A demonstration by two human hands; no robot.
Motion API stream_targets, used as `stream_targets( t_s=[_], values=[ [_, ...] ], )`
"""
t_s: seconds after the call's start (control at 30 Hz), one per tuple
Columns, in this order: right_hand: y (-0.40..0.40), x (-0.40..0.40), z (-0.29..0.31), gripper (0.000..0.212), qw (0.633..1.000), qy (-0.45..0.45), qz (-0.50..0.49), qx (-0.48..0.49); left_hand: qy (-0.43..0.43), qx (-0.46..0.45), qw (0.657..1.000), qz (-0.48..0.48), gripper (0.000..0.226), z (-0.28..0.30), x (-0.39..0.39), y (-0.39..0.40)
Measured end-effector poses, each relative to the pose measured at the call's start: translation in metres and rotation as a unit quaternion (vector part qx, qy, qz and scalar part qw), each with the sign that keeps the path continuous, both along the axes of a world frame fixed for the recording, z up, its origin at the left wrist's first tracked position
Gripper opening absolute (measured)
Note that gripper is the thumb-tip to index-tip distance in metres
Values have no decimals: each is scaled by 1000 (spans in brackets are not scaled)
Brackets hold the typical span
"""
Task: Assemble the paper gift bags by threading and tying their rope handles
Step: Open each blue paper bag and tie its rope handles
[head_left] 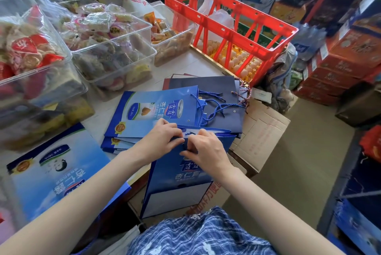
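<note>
The white counter [181, 63] serves as the landmark. On its far right end a red plastic crate [231, 28] is set over trays of eggs [243, 63], and along its left side clear plastic tubs of wrapped snacks [99, 36] are ranged. Nearer the counter's front edge a stack of flat blue gift bags [152, 110] is laid, and behind it, toward the crate, dark navy flat bags [216, 87] are spread. A bundle of blue rope handles [212, 104] is draped over these navy bags.

Off the counter's front edge, against a cardboard box [261, 131], one blue paper gift bag [177, 182] is held upright with its mouth open. Its top rim is worked on by both hands. The left hand [162, 137] is curled over the rim, the fingers gripping the paper edge. The right hand [206, 149] is pressed close beside it, its fingertips pinching at something small and dark at the rim, most likely a rope end; the rope itself is too hidden to be made out, so whether it is being pushed through or knotted cannot be told.

The step in hand is judged to be the threading of a handle through an eyelet of this bag, or the knotting of it inside. Next, the rope end would need to be drawn through and a stopper knot tied behind the hole, with the rim kept steady, before the second eyelet is attended to.
</note>
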State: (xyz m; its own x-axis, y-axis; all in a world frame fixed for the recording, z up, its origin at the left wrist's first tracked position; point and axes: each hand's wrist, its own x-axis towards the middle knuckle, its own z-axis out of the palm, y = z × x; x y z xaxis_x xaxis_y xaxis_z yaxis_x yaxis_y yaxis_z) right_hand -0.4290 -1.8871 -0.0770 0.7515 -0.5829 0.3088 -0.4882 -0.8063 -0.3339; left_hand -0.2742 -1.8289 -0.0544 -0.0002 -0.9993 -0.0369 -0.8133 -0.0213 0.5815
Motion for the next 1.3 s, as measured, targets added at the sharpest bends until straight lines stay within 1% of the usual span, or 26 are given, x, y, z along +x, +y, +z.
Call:
stream_targets(
  t_s=[0.1, 0.17, 0.2, 0.33, 0.37, 0.43, 0.5, 0.57, 0.63, 0.7, 0.77, 0.8, 0.87, 0.9, 1.0, 1.07, 1.2, 1.3],
  values=[
    [2, -2, -3, 46, 999, -7, -31, -33, -15, -7, 999, -32, 22, 2, 1, 1],
    [1, -4, -4, 54, 998, -13, -56, -37, -29, -25, 998, -50, 22, 3, 2, 5],
    [0, -5, -4, 55, 998, -6, -50, -25, -33, -32, 997, -55, 21, 4, 3, 7],
    [-3, -8, -5, 38, 998, 36, 38, 45, -44, -39, 995, -81, 20, 5, 6, 15],
    [-2, -8, -5, 37, 998, 27, 40, 42, -60, -41, 994, -88, 21, 5, 6, 17],
    [1, -8, -5, 32, 999, -28, 18, 14, -94, -49, 990, -93, 31, 3, 5, 19],
    [1, -7, -5, 27, 998, -58, 5, 2, -98, -66, 990, -71, 40, 1, 2, 23],
    [0, -7, -6, 31, 998, -49, 9, 40, -118, -121, 984, -60, 40, -7, -1, 25],
    [-2, -7, 0, 30, 992, -1, 27, 124, -134, -152, 978, -48, 35, -16, -4, 26],
    [-7, -8, 7, 23, 968, 31, 61, 242, -93, -155, 983, -24, 29, -20, -7, 27],
    [-11, -10, 16, 23, 936, 29, 79, 341, -34, -151, 988, 6, 25, -19, -6, 27],
    [-12, -10, 20, 21, 916, 16, 73, 393, -19, -148, 989, 10, 23, -18, -6, 28],
    [-15, -10, 25, 19, 872, -2, 50, 486, -18, -151, 988, -4, 21, -17, -5, 28],
    [-15, -10, 28, 21, 856, 7, 47, 514, -24, -155, 987, -17, 21, -17, -5, 29],
    [-17, -6, 30, 16, 850, 75, 63, 518, -30, -156, 985, -61, 21, -18, -5, 33],
    [-16, -4, 28, 11, 837, 89, 50, 538, -29, -148, 986, -77, 20, -19, -5, 37],
    [-13, 1, 22, 4, 782, 65, 20, 619, -30, -134, 988, -64, 19, -18, -1, 44],
    [-10, 3, 17, 12, 759, 39, -2, 650, -6, -99, 993, -68, 12, -11, 7, 43]
  ],
)
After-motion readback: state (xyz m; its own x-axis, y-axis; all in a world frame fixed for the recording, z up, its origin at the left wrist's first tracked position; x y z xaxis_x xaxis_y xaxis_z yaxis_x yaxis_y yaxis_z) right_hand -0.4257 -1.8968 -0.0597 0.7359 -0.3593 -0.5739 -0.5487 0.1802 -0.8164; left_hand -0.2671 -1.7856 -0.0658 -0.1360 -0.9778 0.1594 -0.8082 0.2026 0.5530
